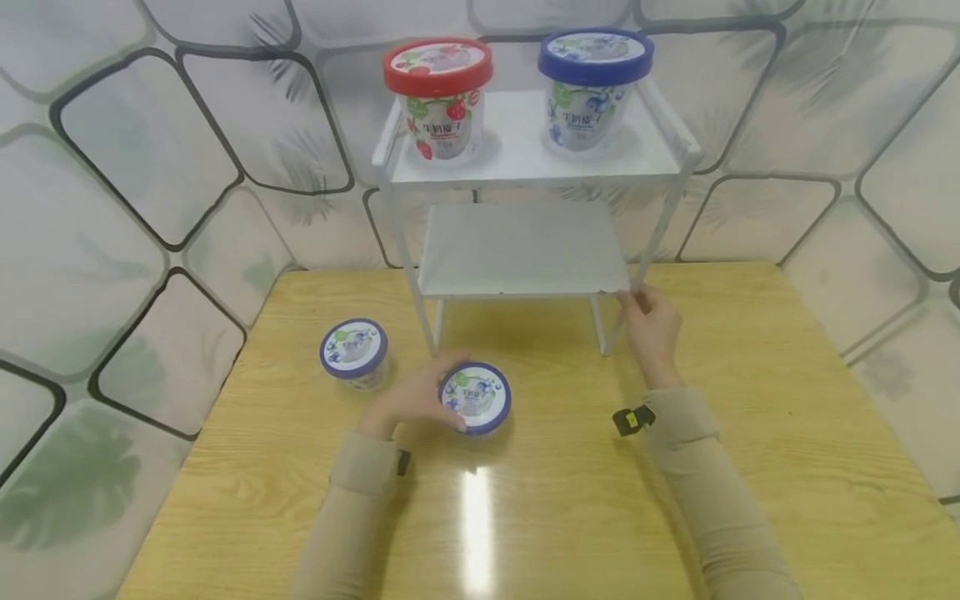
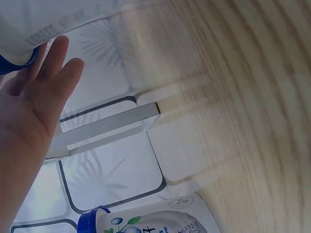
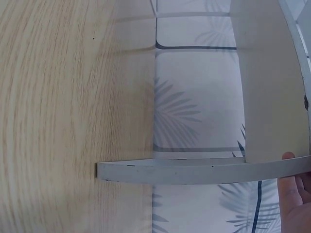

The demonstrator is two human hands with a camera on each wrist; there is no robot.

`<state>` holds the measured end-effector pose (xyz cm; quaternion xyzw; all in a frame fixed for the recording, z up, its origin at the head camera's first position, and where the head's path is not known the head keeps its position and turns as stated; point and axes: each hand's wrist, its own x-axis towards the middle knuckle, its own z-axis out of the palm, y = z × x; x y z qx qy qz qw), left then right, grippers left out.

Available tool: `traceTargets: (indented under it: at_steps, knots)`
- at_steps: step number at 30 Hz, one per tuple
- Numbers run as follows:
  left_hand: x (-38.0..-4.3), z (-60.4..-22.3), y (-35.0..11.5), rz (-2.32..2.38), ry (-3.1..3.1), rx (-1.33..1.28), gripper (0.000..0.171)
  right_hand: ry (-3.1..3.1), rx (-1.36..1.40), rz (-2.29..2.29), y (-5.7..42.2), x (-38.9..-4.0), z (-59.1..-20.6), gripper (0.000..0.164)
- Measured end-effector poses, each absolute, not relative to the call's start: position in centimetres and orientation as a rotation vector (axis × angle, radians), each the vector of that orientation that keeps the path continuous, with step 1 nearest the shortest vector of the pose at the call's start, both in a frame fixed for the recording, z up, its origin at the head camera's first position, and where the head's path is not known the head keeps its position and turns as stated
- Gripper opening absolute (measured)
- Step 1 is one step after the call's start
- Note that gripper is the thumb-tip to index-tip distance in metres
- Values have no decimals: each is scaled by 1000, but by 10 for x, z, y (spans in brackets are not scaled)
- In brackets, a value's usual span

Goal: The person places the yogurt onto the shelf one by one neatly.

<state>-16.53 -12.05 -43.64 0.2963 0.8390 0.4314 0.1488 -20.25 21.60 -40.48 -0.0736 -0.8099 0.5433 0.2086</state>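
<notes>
My left hand (image 1: pixel 416 396) grips a blue-lidded ice cream tub (image 1: pixel 476 398) around its lid, thumb at the near side and fingers at the far side. That tub is upright on the table in front of the white two-tier shelf rack (image 1: pixel 525 250). In the left wrist view, its white wall (image 2: pixel 63 19) and blue rim show beside my fingers. A second blue-lidded tub (image 1: pixel 354 354) stands to the left. At the rack's right side, my right hand (image 1: pixel 654 329) holds the front post near the lower shelf; the right wrist view shows the white leg (image 3: pixel 194 172) and my fingertips against it.
On the rack's upper shelf stand a red-lidded strawberry tub (image 1: pixel 442 100) at left and a blue-lidded tub (image 1: pixel 588 92) at right. The rack rests on a light wooden table (image 1: pixel 780 467). A patterned wall covering (image 1: pixel 202 125) rises behind and beside the table.
</notes>
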Motion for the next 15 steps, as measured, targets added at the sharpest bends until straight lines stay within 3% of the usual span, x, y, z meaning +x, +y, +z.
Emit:
traceTargets:
  at_steps: [15]
  knots:
    - [-166, -445, -118, 1193, 2329, 952, 117, -2250, -178, 1519, 218, -201, -405, 40]
